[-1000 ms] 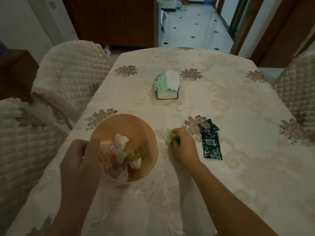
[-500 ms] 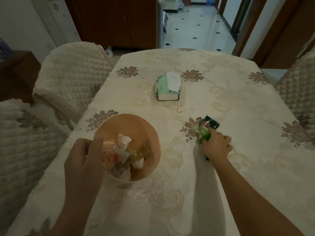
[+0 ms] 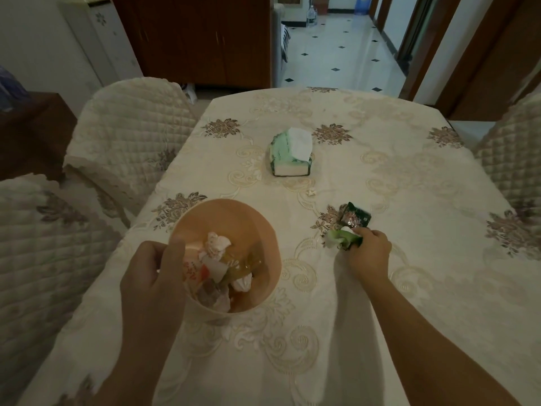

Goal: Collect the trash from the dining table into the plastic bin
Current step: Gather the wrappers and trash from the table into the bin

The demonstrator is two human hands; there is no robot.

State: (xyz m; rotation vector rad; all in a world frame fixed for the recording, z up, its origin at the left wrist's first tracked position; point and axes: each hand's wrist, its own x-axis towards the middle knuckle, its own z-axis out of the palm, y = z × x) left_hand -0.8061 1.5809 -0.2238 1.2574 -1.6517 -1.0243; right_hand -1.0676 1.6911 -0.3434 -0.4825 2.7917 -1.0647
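A peach plastic bin (image 3: 263,230) stands near the table's left front, holding several crumpled wrappers and tissues (image 3: 218,265). My left hand (image 3: 152,276) grips its near-left rim. To the right, my right hand (image 3: 367,253) is closed on a green and white wrapper (image 3: 339,238) together with the dark green packet (image 3: 355,218), whose far end sticks out beyond my fingers. A tiny white scrap (image 3: 311,192) lies on the cream tablecloth (image 3: 409,177) beyond the packet.
A green tissue pack (image 3: 291,152) with a white sheet sticking out sits mid-table. Quilted chair covers stand at the left (image 3: 128,136), near left (image 3: 44,259) and right (image 3: 515,159). A dark wooden cabinet (image 3: 202,39) and a tiled hallway lie beyond the table.
My right hand carried the green wrapper from beside the bin rightward to the dark green packet and closed on it; the packet's far end now lifts off the cloth. The left hand stayed on the bin.
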